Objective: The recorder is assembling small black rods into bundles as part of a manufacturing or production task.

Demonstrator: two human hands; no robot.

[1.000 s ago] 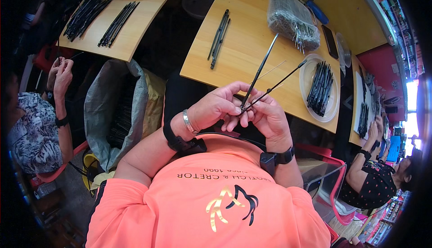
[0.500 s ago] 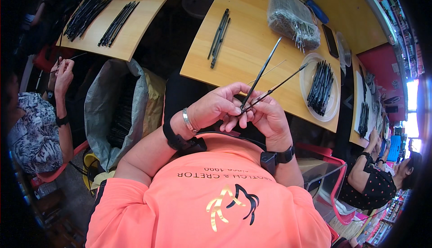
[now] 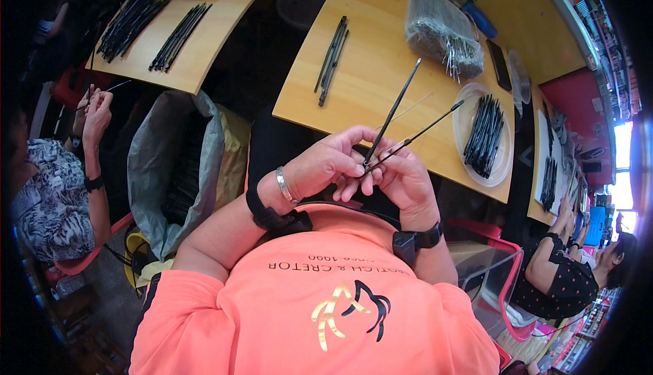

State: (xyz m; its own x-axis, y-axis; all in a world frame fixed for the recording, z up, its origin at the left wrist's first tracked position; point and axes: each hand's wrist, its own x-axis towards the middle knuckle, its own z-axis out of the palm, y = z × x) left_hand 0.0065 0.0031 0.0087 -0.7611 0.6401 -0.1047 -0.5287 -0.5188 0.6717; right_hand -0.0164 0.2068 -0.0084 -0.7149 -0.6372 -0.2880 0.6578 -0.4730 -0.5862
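Observation:
My left hand and my right hand meet in front of my chest, fingers closed. Two thin black sticks rise from between them. The thicker black stick points up and slightly right, pinched at its lower end by my left fingers. The thinner black stick slants further right, held by my right fingers. Their lower ends cross at my fingertips. Both hang above the near edge of a wooden table.
On the table lie a small bundle of black sticks, a clear bag of thin wires and a white plate of black sticks. A grey sack stands at left. Other people sit at far left and lower right.
The two sticks have tilted slightly and their tips sit a little closer together. My hands stay in the same place.

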